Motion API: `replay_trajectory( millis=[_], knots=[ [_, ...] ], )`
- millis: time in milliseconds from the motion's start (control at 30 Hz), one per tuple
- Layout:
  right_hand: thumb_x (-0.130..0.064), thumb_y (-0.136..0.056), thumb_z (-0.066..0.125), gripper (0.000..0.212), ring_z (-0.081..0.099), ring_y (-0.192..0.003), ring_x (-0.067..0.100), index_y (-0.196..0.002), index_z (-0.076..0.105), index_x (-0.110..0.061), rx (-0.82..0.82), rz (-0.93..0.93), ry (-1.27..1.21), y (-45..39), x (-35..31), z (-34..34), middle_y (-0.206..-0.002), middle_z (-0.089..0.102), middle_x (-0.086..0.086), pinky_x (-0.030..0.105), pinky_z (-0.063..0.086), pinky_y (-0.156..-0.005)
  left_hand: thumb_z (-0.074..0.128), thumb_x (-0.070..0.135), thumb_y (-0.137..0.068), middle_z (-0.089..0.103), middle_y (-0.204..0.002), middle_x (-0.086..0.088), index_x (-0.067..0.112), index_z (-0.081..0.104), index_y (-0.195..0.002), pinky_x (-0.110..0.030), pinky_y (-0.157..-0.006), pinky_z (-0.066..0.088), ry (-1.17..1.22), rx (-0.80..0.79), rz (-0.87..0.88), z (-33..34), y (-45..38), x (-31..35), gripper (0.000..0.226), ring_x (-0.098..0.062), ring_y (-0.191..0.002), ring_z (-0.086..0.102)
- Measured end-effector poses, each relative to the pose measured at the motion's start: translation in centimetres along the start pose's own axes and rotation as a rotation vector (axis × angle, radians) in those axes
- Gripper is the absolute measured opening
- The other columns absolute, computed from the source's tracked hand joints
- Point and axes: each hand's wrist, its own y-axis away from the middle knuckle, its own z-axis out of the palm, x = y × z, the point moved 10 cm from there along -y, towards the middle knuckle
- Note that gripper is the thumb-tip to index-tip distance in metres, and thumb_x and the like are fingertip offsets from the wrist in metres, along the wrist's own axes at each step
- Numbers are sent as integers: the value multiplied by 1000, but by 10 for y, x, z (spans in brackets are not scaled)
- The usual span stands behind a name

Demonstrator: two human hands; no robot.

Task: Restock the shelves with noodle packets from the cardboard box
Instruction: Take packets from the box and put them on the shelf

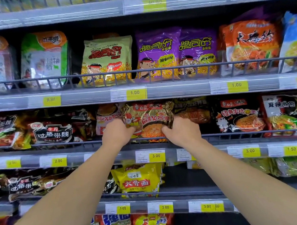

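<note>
A gold noodle packet (149, 118) with a rooster picture and red lettering stands upright on the middle shelf (236, 136), just behind the wire front rail. My left hand (117, 133) grips its lower left corner. My right hand (182, 130) grips its lower right edge. Both arms reach up and forward from the bottom of the view. The cardboard box is out of sight.
Black noodle packets (238, 116) fill the same shelf on both sides. Above are purple packets (158, 54) and cream packets (106, 61); below, a yellow packet (141, 180) beside a dark gap (189, 178). Yellow price tags (156, 155) line the shelf edges.
</note>
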Motion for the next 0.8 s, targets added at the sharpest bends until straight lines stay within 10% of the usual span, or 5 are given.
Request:
replay_trajectory(
  millis=[400,800],
  knots=[
    [-46,-89,56,61,46,-120,34,-138,42,-14,48,37,34,86,-27,-9,-136,50,9,44,44,-96,62,33,-90,60,-132,-3,17,50,-137,-29,-89,44,274,-83,219,-29,81,-6,51,-24,-113,60],
    [-41,-89,58,59,45,-124,34,-139,45,-13,-192,11,31,258,-53,87,-137,48,10,42,43,-98,63,34,-90,61,-128,5,23,56,-133,-34,-97,47,469,-370,60,19,238,-117,46,-14,-114,58]
  ],
)
